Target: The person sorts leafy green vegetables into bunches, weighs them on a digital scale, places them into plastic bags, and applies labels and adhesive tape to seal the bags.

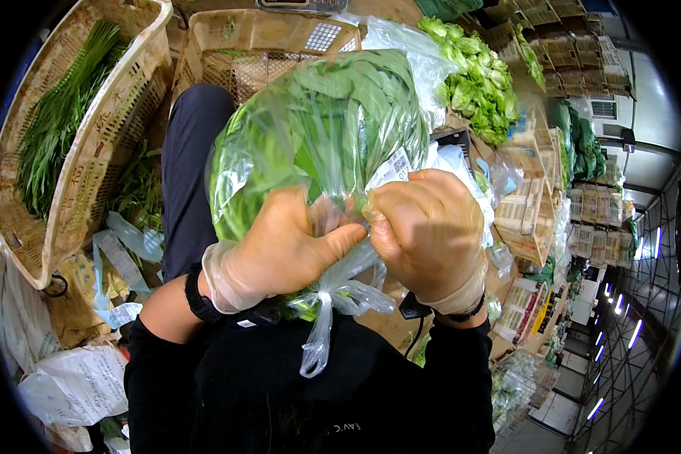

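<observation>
A clear plastic bag [333,113] full of leafy green vegetables lies in front of me, its leaves toward the far end. My left hand [284,242], in a thin clear glove, is closed around the gathered neck of this bag. On the other side my right hand [427,231], gloved too, pinches the plastic beside the neck, with its fingers curled in. A white printed label [390,168] sticks to the bag just beyond my right hand. Nearer my chest is a knotted plastic bag end [324,303], its twisted tail hanging down; what it belongs to is partly hidden.
At the left stands a tan plastic crate [102,163] with long thin greens [60,121]. Another tan crate [257,38] is beyond the bag. Light green lettuce [477,79] is heaped at the far right. A white sack [79,386] lies at the lower left, and stacked crates [526,200] stand at the right.
</observation>
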{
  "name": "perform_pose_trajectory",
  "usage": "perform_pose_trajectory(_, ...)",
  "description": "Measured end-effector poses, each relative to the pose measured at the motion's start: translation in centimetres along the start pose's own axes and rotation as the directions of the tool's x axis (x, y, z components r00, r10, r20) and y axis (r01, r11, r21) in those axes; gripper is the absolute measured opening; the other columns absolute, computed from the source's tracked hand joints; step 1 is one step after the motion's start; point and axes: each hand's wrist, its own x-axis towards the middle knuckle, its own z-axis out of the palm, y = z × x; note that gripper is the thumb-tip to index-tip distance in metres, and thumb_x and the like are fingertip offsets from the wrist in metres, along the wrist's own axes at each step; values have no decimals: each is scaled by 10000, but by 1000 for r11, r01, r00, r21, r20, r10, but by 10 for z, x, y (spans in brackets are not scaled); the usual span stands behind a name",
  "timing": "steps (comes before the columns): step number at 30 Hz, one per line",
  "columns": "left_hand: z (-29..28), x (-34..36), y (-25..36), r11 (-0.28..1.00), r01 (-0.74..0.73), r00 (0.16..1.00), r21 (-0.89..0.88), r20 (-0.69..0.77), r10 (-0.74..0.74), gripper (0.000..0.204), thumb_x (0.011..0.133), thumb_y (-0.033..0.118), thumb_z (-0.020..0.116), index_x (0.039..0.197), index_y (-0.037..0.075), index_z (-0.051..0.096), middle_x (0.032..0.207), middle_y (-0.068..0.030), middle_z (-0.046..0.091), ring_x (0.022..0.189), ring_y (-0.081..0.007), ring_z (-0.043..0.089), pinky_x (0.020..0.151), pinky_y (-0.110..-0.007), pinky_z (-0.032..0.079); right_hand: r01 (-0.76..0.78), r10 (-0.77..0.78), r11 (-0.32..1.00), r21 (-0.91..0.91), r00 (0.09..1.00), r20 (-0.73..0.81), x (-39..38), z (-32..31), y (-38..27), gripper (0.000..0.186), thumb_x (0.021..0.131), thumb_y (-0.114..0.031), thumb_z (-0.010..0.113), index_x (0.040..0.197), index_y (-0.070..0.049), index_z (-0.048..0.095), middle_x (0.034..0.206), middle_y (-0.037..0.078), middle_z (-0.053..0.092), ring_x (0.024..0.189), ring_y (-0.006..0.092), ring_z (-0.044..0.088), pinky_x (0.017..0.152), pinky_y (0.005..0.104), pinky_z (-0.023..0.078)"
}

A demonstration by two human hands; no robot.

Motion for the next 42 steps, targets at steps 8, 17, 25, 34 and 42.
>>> perform_pose_trajectory(8, 2, 1, -1, 958, 188, 982, -218, 63, -179, 161, 757, 135, 673, 833, 10, 607, 607, -87, 545, 524, -159, 482, 518, -304, 412, -27, 75, 943, 332, 988, -132, -4, 4, 6, 145, 707, -29, 613, 847, -48, 577, 776, 81, 619, 726, 293, 595, 704, 387, 482)
perform_pose_trajectory(17, 5, 2, 1, 935, 281, 958, -215, 122, -260, 211, 774, 146, 693, 859, -9, 579, 655, -21, 557, 587, -77, 484, 526, -247, 411, 4, -1, 999, 35, 996, -84, -8, 4, 5, 173, 658, -114, 685, 801, -83, 593, 816, 40, 623, 730, 227, 594, 791, 395, 455)
perform_pose_trajectory(25, 10, -1, -1, 974, 129, 991, -187, -21, -135, 144, 756, 112, 662, 809, 3, 584, 580, -52, 524, 517, -117, 437, 500, -286, 398, -76, 81, 996, -47, 991, 104, -2, 0, -4, 150, 595, -77, 623, 732, -72, 560, 716, 34, 604, 652, 224, 571, 766, 385, 465)
perform_pose_trajectory(34, 7, 1, -1, 911, 234, 972, -338, 103, -211, 99, 780, 65, 625, 857, 13, 593, 624, -9, 524, 569, -71, 443, 525, -251, 393, -25, 72, 933, 358, 990, -118, -7, 12, 14, 129, 634, 5, 621, 735, -59, 574, 725, 56, 617, 681, 256, 591, 766, 398, 466)
perform_pose_trajectory(42, 7, 4, -2, 911, 328, 940, -250, 179, -290, 211, 810, 130, 663, 950, -6, 582, 733, 5, 579, 636, -64, 512, 584, -216, 430, 30, -10, 956, 290, 997, -71, -9, 6, 16, 208, 666, -57, 691, 838, -67, 577, 822, 49, 643, 764, 241, 609, 791, 401, 453)
